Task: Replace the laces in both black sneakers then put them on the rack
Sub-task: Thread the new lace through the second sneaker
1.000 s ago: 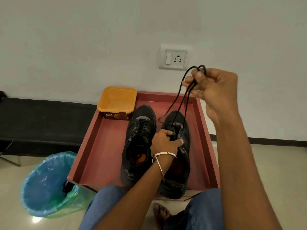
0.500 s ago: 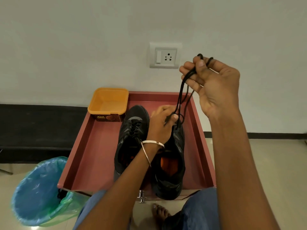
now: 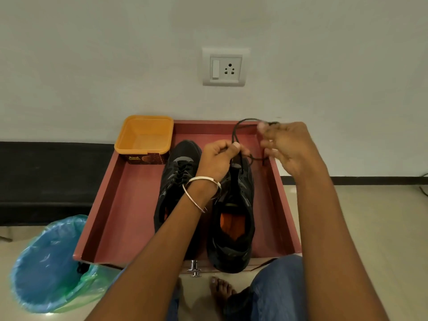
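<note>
Two hands [image 3: 243, 154] on thin black lace [image 3: 236, 133]

An orange plastic tub [image 3: 144, 137] with a dark brown printed band stands open in the far left corner of a reddish-brown drawer [image 3: 120, 205], whose metal knob [image 3: 195, 268] shows at the near edge. On the pale tiled floor [image 3: 370, 228] to the drawer's left is a bin lined with a blue bag [image 3: 49, 265]. A white switch and socket plate [image 3: 224, 67] is set in the white wall [image 3: 92, 54] above, and a black skirting strip [image 3: 379, 180] runs along its base at right.
</note>
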Available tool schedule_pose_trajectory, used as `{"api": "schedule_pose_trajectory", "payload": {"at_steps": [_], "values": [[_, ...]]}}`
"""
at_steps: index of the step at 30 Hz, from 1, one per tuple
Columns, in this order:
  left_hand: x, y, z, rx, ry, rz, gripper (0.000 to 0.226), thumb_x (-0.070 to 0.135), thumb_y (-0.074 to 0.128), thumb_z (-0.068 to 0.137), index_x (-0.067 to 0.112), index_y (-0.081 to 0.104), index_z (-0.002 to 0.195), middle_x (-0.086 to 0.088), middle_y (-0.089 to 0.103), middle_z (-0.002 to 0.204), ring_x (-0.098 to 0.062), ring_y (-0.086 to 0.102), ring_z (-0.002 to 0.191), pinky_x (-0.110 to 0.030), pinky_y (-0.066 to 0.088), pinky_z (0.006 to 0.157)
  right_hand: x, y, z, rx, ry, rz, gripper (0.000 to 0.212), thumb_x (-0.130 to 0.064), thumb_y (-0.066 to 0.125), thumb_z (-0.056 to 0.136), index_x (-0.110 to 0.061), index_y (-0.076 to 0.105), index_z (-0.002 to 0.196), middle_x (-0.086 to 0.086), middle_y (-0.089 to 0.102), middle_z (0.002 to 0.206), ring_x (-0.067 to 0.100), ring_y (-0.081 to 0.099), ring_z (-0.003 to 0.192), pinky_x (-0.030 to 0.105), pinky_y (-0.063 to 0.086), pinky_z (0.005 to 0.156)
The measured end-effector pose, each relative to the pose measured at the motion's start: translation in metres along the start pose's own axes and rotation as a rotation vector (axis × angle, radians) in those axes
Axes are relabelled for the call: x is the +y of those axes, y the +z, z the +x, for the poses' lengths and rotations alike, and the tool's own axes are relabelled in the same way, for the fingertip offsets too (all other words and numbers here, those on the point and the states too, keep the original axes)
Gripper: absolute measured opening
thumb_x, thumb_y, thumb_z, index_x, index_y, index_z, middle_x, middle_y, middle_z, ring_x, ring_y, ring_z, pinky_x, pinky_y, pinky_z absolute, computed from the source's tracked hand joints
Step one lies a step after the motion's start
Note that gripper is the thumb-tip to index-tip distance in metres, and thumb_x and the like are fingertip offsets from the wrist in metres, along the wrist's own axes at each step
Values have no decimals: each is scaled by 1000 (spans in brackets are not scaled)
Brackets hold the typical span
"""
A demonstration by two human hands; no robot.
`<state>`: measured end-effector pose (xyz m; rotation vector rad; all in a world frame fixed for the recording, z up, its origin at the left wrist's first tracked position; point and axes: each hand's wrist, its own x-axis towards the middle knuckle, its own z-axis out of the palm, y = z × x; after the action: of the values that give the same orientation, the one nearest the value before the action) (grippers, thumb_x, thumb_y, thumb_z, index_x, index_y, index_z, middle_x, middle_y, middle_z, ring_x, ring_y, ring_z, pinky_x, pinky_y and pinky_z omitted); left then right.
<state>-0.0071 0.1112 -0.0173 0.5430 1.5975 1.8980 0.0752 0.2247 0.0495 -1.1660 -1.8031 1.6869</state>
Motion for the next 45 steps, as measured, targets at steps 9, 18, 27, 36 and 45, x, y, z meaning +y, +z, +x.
{"api": "schedule_pose_trajectory", "payload": {"at_steps": [9,18,27,36,45], "values": [[21,4,20,24,-48,86,22,2,55,94,1,65,74,-18,69,78,-24,69,72,-29,58,74,61,33,-10,-407,202,-609,53,-45,84,66,-24,60,108,5,64,105,22,63,89,31,53,60],[90,10,26,110,-5,-22,18,-3,56,92,-4,62,74,-17,66,72,-21,69,60,-29,59,64,93,40,6,-298,298,-555,73,-40,91,50,-14,55,108,14,52,119,34,60,98,45,59,71],[117,17,28,135,121,48,17,-1,57,92,-6,65,78,-18,66,75,-23,68,63,-27,57,64,98,45,14,-254,163,-719,88,-54,89,44,-16,56,116,12,53,125,35,50,115,51,49,92],[94,-9,34,281,224,281,18,11,59,92,5,70,79,-9,72,80,-9,64,61,-13,48,58,31,41,-18,-169,-329,222,17,-18,72,84,-4,70,93,8,69,77,18,65,73,32,55,77],[20,-41,4,388,108,943,61,29,61,90,-3,42,137,-21,41,144,-38,32,135,-43,25,110,32,24,-14,-210,-463,68,13,-16,61,93,-15,73,89,19,67,76,19,63,73,29,51,68]]}}
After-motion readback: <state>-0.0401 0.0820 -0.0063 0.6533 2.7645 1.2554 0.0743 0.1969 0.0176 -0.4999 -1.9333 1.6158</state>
